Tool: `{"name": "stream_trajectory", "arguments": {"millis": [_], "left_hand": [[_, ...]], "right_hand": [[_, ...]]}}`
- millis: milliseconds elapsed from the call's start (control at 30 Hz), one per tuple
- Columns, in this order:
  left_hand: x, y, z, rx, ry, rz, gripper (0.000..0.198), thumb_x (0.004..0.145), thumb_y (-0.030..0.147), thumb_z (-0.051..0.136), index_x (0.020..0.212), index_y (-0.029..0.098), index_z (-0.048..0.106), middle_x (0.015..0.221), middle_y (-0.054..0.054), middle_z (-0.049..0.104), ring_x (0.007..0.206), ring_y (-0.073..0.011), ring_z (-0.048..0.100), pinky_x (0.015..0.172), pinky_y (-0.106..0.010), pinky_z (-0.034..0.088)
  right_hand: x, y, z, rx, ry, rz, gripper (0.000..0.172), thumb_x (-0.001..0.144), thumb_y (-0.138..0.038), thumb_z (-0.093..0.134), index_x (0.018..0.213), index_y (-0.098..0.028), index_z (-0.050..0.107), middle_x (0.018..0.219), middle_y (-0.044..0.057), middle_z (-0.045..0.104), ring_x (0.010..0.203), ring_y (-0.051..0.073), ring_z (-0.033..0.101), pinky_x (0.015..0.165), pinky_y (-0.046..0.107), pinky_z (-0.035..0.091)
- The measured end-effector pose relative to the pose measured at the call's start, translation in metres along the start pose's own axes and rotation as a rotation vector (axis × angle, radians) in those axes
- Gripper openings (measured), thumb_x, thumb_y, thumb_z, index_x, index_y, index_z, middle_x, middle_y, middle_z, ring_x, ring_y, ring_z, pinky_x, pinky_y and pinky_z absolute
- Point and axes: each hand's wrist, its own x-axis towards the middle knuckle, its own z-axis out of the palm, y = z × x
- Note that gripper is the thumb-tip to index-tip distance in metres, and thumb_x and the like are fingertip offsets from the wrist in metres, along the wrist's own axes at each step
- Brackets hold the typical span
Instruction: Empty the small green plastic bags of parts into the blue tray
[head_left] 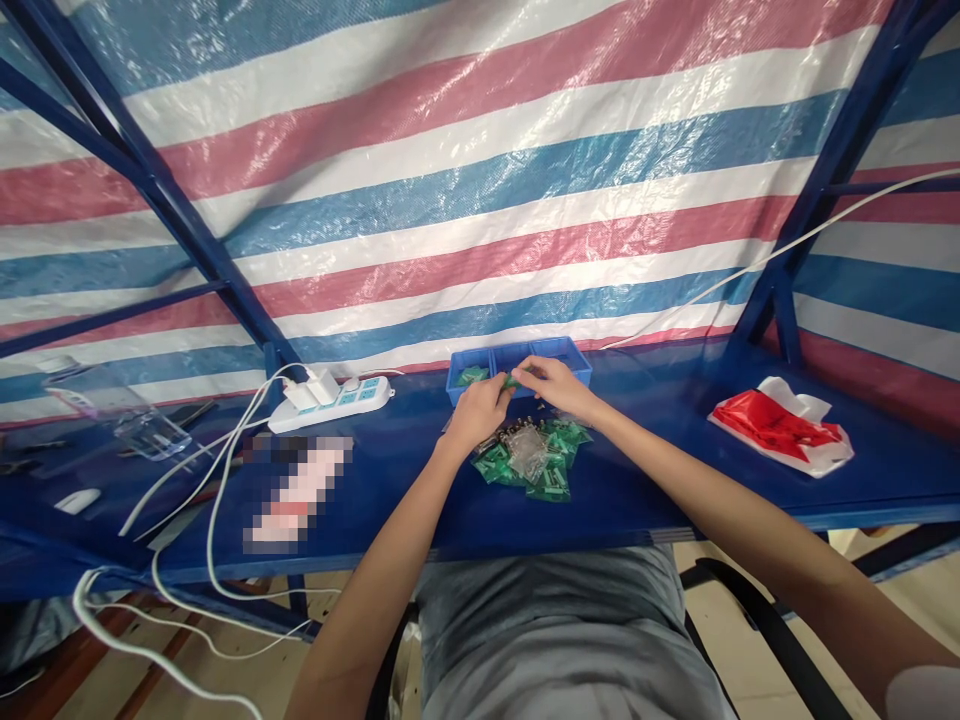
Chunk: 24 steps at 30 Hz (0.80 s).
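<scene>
Both hands meet just in front of a blue divided tray (pixel 517 356) and above a small pile on the table. Between the fingertips of my left hand (pixel 481 408) and my right hand (pixel 559 386) is a small green packet (pixel 511 381), pinched from both sides and partly covered by the fingers. Several green packets (pixel 553 478) lie in the pile below, along with a clear plastic bag (pixel 527 450) and small dark metallic parts partly under my left hand. More green packets (pixel 472 375) sit in the tray's left compartment.
A white power strip (pixel 334 402) with plugs and trailing white cables (pixel 221 470) lies left on the blue table (pixel 637 480). Farther left a clear plastic bottle (pixel 146 425) lies tilted. At right is a red and white plastic bag (pixel 780 425). Striped sheeting (pixel 480 180) hangs behind.
</scene>
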Motion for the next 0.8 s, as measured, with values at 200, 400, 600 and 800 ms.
{"name": "stream_trajectory", "arguments": {"millis": [200, 400, 600, 800], "left_hand": [[0.0005, -0.0010, 0.0004, -0.082, -0.016, -0.025, 0.014, 0.100, 0.033, 0.048, 0.096, 0.023, 0.056, 0.084, -0.003, 0.073, 0.080, -0.0226, 0.069, 0.066, -0.029, 0.042], [0.0006, 0.0001, -0.0033, -0.118, 0.070, -0.023, 0.023, 0.099, 0.040, 0.052, 0.082, 0.024, 0.051, 0.066, 0.002, 0.065, 0.064, -0.0193, 0.063, 0.061, -0.027, 0.038], [0.0004, 0.0004, -0.0036, -0.073, 0.093, 0.004, 0.030, 0.100, 0.041, 0.048, 0.078, 0.023, 0.054, 0.062, 0.000, 0.059, 0.060, -0.0189, 0.059, 0.059, -0.028, 0.033], [0.0003, 0.0006, -0.0040, -0.106, 0.092, 0.064, 0.025, 0.102, 0.038, 0.044, 0.086, 0.022, 0.057, 0.067, 0.000, 0.059, 0.065, -0.0184, 0.059, 0.062, -0.028, 0.036]], "right_hand": [[-0.0023, -0.0012, 0.0031, -0.128, 0.045, -0.039, 0.021, 0.088, -0.040, 0.060, 0.080, -0.020, 0.064, 0.074, 0.001, 0.065, 0.070, 0.018, 0.058, 0.065, 0.029, 0.043], [-0.0019, -0.0008, 0.0047, -0.055, 0.096, 0.030, 0.025, 0.090, -0.044, 0.058, 0.078, -0.022, 0.060, 0.071, 0.001, 0.060, 0.068, 0.018, 0.057, 0.060, 0.027, 0.044], [-0.0020, 0.0035, 0.0076, 0.013, 0.162, 0.078, 0.020, 0.088, -0.042, 0.059, 0.093, -0.023, 0.061, 0.081, 0.002, 0.064, 0.070, 0.018, 0.059, 0.059, 0.027, 0.047], [-0.0013, 0.0059, 0.0082, 0.121, 0.128, 0.128, 0.020, 0.089, -0.043, 0.058, 0.091, -0.023, 0.057, 0.074, 0.000, 0.061, 0.069, 0.018, 0.062, 0.056, 0.027, 0.050]]}}
